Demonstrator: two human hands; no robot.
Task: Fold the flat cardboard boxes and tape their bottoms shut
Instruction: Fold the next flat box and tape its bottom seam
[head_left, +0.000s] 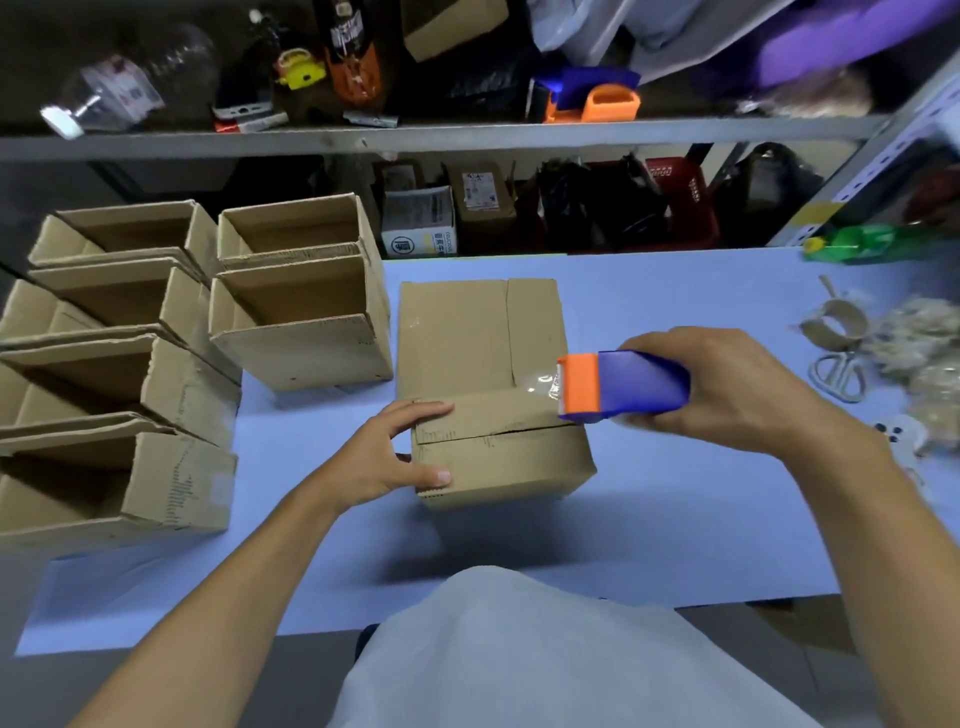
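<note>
A folded brown cardboard box (467, 338) lies on the blue table (675, 519) with its closed flaps facing me. My left hand (395, 457) grips its near left corner, fingers over the upper flap and thumb on the lower one. My right hand (737, 384) holds a blue and orange tape dispenser (623, 387) at the box's right edge. A strip of clear tape (537, 387) runs from the dispenser onto the box by the flap seam.
Several folded open boxes (301, 301) stand in rows at the left of the table. Scissors (836, 371), an empty tape core (831, 325) and crumpled tape scraps (919, 338) lie at the right. A green bottle (857, 241) lies at the back right. Cluttered shelves (441, 137) rise behind.
</note>
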